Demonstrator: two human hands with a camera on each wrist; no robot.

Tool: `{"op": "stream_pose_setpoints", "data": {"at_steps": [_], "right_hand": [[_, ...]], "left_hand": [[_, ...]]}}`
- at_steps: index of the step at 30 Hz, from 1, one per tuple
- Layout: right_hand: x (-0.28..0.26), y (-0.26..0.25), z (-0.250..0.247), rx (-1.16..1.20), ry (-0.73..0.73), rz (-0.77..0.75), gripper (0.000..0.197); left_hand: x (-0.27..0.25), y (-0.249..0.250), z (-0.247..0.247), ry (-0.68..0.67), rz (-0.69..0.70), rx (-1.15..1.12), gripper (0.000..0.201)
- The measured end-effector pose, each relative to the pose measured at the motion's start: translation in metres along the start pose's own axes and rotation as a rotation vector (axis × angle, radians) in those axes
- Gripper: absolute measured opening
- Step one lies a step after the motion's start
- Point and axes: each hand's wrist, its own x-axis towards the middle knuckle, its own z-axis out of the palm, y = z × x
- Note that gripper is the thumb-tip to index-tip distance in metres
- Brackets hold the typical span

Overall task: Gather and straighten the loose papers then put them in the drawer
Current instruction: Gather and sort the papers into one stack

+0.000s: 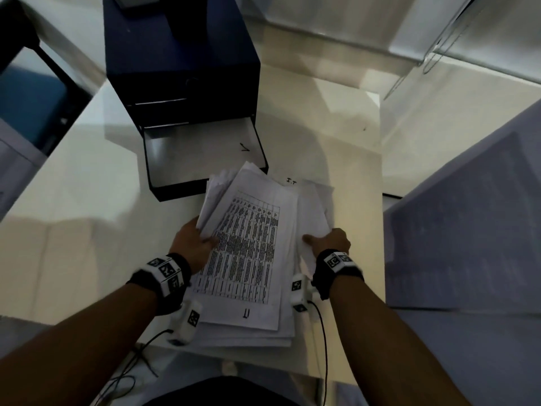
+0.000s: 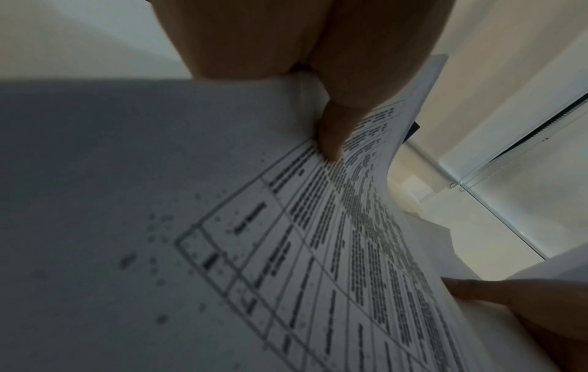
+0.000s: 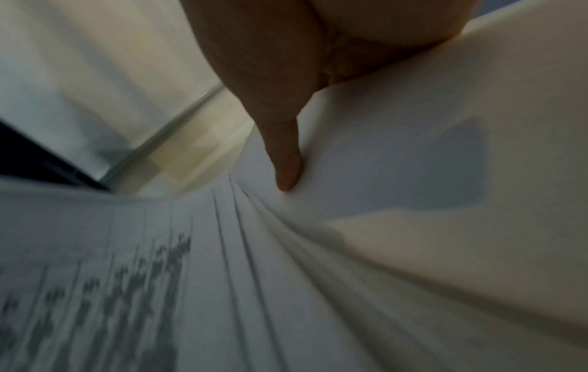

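A loose stack of white papers (image 1: pixel 251 244) with a printed table on the top sheet lies fanned between my hands over the white desk. My left hand (image 1: pixel 194 243) grips its left edge, thumb on the printed sheet (image 2: pixel 331 141). My right hand (image 1: pixel 328 241) grips the right edge, thumb pressing on a blank sheet (image 3: pixel 286 161). The sheets (image 3: pixel 286 276) are uneven, with edges offset. Just beyond the stack, the bottom drawer (image 1: pixel 205 159) of a dark blue drawer unit (image 1: pixel 181 54) stands pulled open; its inside is light and looks bare.
The white desk (image 1: pixel 87 200) stretches left and beyond. A grey panel (image 1: pixel 468 230) runs along the right. Part of a dark chair with a blue seat (image 1: pixel 32 92) shows at far left. Cables (image 1: pixel 128 373) hang below the near desk edge.
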Motion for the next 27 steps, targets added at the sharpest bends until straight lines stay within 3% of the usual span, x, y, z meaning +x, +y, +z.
{"op": "stream_pose_setpoints", "data": {"at_steps": [2,5,9,13,16,18,22,27], "right_hand": [[0.003,-0.005,-0.002,0.016,-0.046,0.041,0.074],[0.005,-0.007,-0.003,-0.035,-0.115,0.109,0.102],[0.006,-0.012,-0.001,0.002,-0.107,0.008,0.060],[-0.002,-0.013,0.009,0.108,-0.066,-0.009,0.057],[-0.007,-0.007,0.008,0.077,-0.103,-0.034,0.035],[-0.014,-0.008,-0.009,0.092,-0.017,-0.090,0.028],[-0.027,-0.029,-0.071,0.140,0.272,-0.296,0.036],[-0.060,-0.065,-0.149,0.147,0.383,-0.566,0.032]], "left_hand": [[0.000,-0.001,-0.001,0.003,-0.001,-0.004,0.030],[0.001,-0.004,-0.001,0.002,0.007,-0.014,0.026],[0.004,-0.007,-0.003,-0.010,0.007,-0.037,0.030],[0.003,-0.007,-0.003,-0.006,0.007,-0.032,0.029],[0.002,-0.005,-0.006,-0.003,0.009,-0.023,0.027],[0.000,-0.004,-0.007,-0.011,0.000,-0.020,0.027],[-0.004,-0.001,-0.005,-0.012,-0.006,-0.025,0.028],[-0.002,0.007,0.008,-0.038,-0.038,-0.007,0.028]]}}
